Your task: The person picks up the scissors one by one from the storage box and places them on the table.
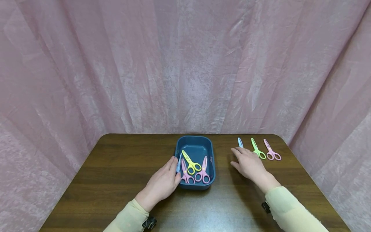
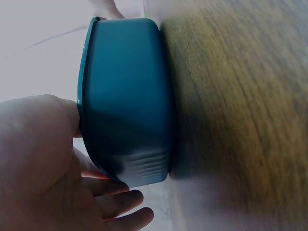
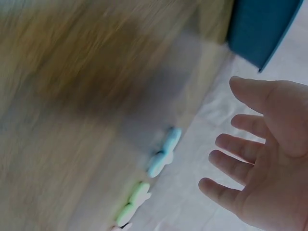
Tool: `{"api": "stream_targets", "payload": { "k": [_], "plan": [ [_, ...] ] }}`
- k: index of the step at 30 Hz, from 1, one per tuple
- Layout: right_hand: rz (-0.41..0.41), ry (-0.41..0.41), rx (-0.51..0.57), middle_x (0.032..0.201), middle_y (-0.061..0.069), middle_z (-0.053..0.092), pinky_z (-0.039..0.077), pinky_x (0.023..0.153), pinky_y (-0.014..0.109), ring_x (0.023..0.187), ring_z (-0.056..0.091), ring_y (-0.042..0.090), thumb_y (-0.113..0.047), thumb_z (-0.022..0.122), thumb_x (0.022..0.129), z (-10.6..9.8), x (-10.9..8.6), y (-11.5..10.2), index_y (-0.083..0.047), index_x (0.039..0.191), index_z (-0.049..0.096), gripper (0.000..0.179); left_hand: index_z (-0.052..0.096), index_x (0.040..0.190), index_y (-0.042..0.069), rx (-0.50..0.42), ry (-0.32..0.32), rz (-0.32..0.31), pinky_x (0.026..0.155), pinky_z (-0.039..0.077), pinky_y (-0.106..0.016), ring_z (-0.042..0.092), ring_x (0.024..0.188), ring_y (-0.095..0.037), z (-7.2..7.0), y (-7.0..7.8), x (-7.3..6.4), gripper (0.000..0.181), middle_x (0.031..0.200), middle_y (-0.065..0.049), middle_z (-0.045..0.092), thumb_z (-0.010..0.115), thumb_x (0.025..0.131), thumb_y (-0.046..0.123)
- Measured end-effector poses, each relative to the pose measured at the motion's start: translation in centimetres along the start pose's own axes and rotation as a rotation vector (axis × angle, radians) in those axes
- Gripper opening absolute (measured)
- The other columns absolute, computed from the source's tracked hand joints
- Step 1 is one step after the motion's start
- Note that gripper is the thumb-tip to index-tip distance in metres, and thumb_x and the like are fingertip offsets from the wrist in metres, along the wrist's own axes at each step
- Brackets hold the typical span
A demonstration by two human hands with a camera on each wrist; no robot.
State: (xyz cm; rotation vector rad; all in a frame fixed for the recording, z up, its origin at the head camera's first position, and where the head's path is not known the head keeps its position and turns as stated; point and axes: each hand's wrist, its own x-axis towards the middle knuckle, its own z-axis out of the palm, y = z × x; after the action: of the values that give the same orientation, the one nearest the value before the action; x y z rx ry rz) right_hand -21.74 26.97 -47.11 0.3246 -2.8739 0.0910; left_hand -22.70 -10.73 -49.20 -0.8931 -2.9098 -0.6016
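Observation:
A dark blue plastic bin (image 1: 214,164) stands mid-table, with yellow scissors (image 1: 190,161), two pink pairs and blue scissors (image 1: 179,163) inside. The blue pair leans along the left wall, close by my left hand (image 1: 162,182). That hand holds the left rim; in the left wrist view its thumb goes over the edge and other fingers lie outside. To the right, my right hand (image 1: 250,163) hovers above the table, fingers loosely spread and holding nothing. Beneath its fingertips lies another pair of blue scissors (image 1: 240,142), handles hidden in the head view but visible in the right wrist view.
Beyond the right hand lie green scissors (image 1: 258,149) and pink scissors (image 1: 271,150), side by side near the table's back right corner. The brown wooden table (image 1: 121,161) ends at a pink curtain (image 1: 188,71) behind it.

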Motion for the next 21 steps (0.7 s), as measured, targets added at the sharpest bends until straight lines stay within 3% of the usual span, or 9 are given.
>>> {"api": "stream_targets", "payload": {
  "k": [12,21],
  "plan": [
    [-0.123,0.122,0.042,0.138,0.021,0.071,0.054,0.103,0.066,0.130,0.066,0.044,-0.024,0.089,0.094,-1.8,-0.7,-3.7,-0.003,0.144,0.070,0.057,0.041,0.164,-0.010,0.005,0.011,0.007,0.123,0.042,-0.054,0.045,0.156,-0.042,0.1,-0.1,0.0,0.067,0.170,-0.030,0.040,0.059,0.114,0.031],
    [-0.182,0.100,0.054,0.140,0.020,0.070,0.052,0.111,0.061,0.133,0.065,0.042,-0.028,0.089,0.095,-2.5,-0.8,-6.4,-0.003,0.145,0.070,0.059,0.042,0.164,-0.010,0.011,0.017,0.013,0.123,0.043,-0.054,0.046,0.155,-0.041,0.2,-0.1,0.1,0.067,0.170,-0.030,0.041,0.060,0.114,0.031]
  ]
}}
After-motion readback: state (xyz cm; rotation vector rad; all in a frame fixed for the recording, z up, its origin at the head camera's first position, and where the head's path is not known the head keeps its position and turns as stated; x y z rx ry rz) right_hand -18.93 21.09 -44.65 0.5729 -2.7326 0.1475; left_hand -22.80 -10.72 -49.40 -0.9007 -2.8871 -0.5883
